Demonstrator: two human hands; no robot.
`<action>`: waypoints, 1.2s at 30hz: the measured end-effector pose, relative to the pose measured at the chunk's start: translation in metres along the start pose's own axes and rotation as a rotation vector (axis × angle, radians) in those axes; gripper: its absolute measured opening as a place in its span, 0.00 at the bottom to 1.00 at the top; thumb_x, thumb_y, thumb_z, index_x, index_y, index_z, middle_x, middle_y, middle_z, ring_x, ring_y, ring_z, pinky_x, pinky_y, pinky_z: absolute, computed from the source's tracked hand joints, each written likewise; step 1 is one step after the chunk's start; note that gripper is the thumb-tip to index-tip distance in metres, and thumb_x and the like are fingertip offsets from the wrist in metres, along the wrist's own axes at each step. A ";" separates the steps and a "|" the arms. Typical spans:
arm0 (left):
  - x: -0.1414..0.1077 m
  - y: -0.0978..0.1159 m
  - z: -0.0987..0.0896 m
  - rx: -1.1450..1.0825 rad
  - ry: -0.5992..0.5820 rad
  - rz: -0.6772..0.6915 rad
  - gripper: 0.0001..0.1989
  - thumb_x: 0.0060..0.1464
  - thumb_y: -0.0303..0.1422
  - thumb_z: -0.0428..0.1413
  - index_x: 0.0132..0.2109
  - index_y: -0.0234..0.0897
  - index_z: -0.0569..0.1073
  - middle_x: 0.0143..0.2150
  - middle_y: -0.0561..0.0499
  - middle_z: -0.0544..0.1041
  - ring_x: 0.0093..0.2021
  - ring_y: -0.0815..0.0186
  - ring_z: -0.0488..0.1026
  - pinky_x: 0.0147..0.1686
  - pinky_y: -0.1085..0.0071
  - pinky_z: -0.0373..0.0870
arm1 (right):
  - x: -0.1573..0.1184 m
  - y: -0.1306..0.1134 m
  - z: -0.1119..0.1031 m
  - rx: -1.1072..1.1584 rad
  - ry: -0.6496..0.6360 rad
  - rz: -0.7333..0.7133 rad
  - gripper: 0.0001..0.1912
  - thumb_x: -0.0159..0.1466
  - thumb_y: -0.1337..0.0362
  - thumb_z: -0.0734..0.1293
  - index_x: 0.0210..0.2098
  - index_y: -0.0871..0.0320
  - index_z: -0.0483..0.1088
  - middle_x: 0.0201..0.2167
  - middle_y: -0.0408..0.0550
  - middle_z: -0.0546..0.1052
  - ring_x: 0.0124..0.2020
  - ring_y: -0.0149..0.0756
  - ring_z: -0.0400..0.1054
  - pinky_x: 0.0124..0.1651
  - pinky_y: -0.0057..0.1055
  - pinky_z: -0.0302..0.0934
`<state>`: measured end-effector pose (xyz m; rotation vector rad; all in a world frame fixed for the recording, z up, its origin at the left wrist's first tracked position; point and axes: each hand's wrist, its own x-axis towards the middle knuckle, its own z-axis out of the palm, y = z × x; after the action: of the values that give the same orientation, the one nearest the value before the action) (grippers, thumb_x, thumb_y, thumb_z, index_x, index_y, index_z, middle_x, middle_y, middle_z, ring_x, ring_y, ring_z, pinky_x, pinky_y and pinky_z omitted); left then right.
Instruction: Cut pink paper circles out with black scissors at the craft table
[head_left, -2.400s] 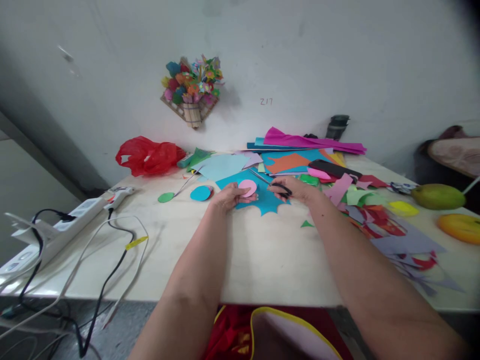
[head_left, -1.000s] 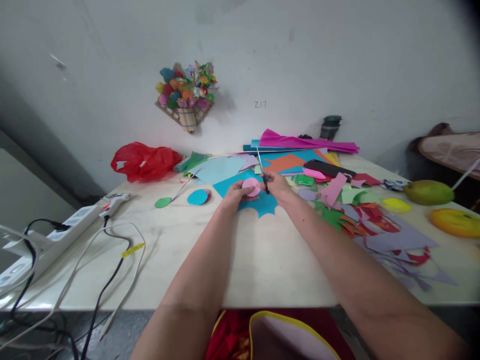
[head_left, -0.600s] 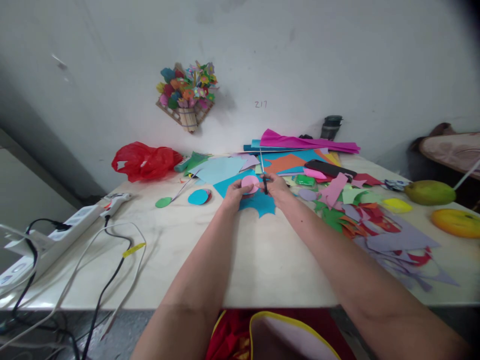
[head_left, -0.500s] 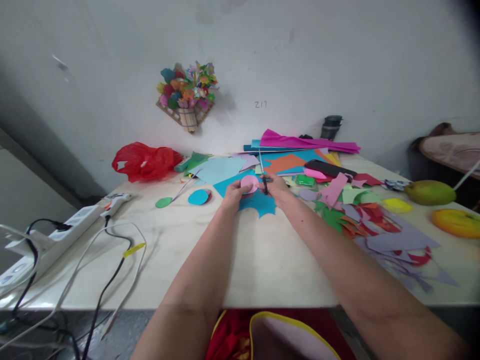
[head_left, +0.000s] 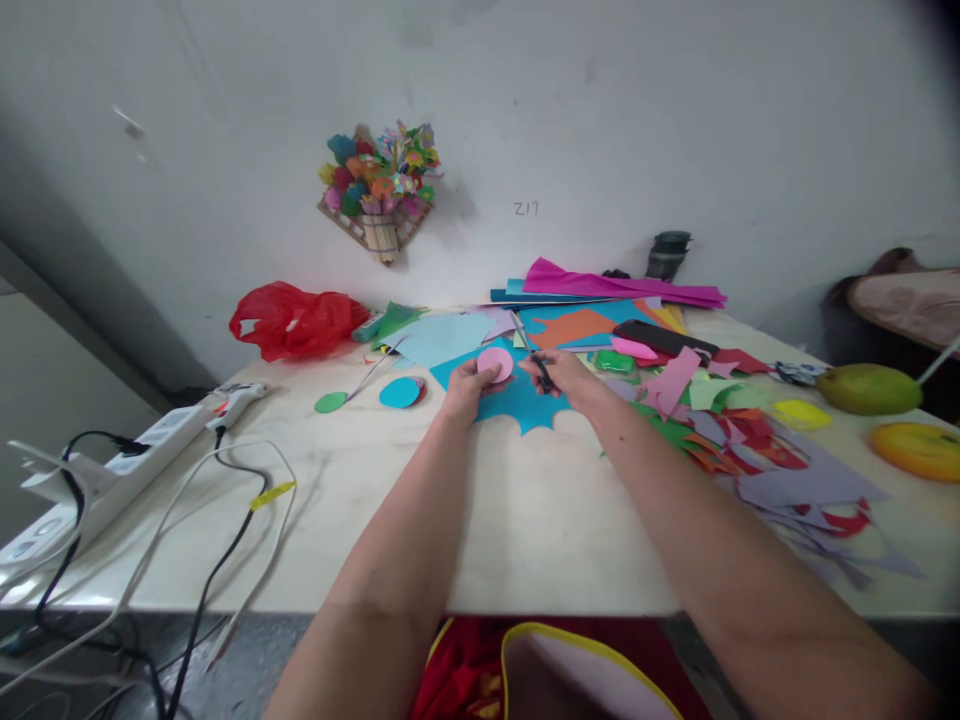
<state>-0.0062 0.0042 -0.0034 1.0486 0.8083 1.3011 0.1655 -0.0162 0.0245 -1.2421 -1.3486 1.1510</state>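
Observation:
A round pink paper disc [head_left: 495,364] is pinched in my left hand [head_left: 466,390], near the middle of the table. My right hand [head_left: 562,374] grips a pair of scissors [head_left: 541,374] by its dark handles, blades pointing away toward the wall. The scissors are apart from the disc, just to its right. Under both hands lies a blue paper sheet [head_left: 517,408] with scalloped cutouts along its near edge. Left of my left hand rest a blue paper disc [head_left: 400,392] with other rounds beneath it and a green disc [head_left: 331,402].
Paper scraps [head_left: 750,440] spread over the right side, beside a black phone [head_left: 664,340] and two mango-like fruits. A red plastic bag [head_left: 296,320] sits at the back left. A power strip [head_left: 120,480] with cables lies along the left edge. Paper flowers [head_left: 382,180] hang on the wall.
My right hand and the scissors have moved slightly right, away from the pink disc. The left hand has shifted a little left, still holding the disc.

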 end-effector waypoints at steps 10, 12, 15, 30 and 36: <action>0.001 0.001 -0.001 -0.061 0.034 0.022 0.15 0.39 0.28 0.64 0.38 0.29 0.74 0.35 0.44 0.78 0.35 0.59 0.78 0.38 0.64 0.73 | -0.006 -0.004 -0.012 -0.055 -0.204 0.011 0.17 0.55 0.52 0.70 0.28 0.59 0.65 0.19 0.45 0.72 0.15 0.28 0.64 0.11 0.23 0.46; 0.002 0.000 -0.001 -0.079 0.039 0.022 0.14 0.39 0.28 0.64 0.37 0.29 0.74 0.35 0.44 0.78 0.35 0.59 0.78 0.38 0.65 0.73 | -0.006 -0.003 -0.013 -0.077 -0.244 0.009 0.16 0.55 0.52 0.70 0.27 0.58 0.65 0.20 0.45 0.73 0.16 0.29 0.65 0.12 0.23 0.47; 0.002 0.000 -0.001 -0.105 0.045 0.020 0.13 0.39 0.27 0.64 0.36 0.30 0.74 0.35 0.45 0.78 0.36 0.60 0.77 0.40 0.65 0.73 | -0.005 -0.001 -0.013 -0.109 -0.282 0.000 0.16 0.55 0.53 0.70 0.26 0.58 0.65 0.20 0.46 0.73 0.16 0.29 0.65 0.13 0.23 0.48; 0.003 -0.001 0.000 -0.121 0.048 0.039 0.14 0.34 0.26 0.66 0.32 0.30 0.73 0.32 0.48 0.77 0.36 0.62 0.75 0.42 0.63 0.73 | -0.002 0.004 -0.011 -0.139 -0.360 -0.014 0.15 0.58 0.53 0.67 0.27 0.59 0.67 0.21 0.48 0.75 0.18 0.30 0.67 0.13 0.23 0.50; 0.001 0.001 0.001 -0.148 0.019 0.041 0.14 0.33 0.26 0.65 0.32 0.30 0.73 0.31 0.48 0.77 0.34 0.64 0.75 0.41 0.64 0.74 | 0.000 0.007 -0.011 -0.137 -0.372 -0.027 0.15 0.58 0.52 0.66 0.28 0.59 0.67 0.21 0.47 0.74 0.18 0.30 0.66 0.13 0.23 0.50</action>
<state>-0.0054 0.0053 -0.0022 0.9408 0.6969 1.3857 0.1770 -0.0156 0.0191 -1.1358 -1.7387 1.3343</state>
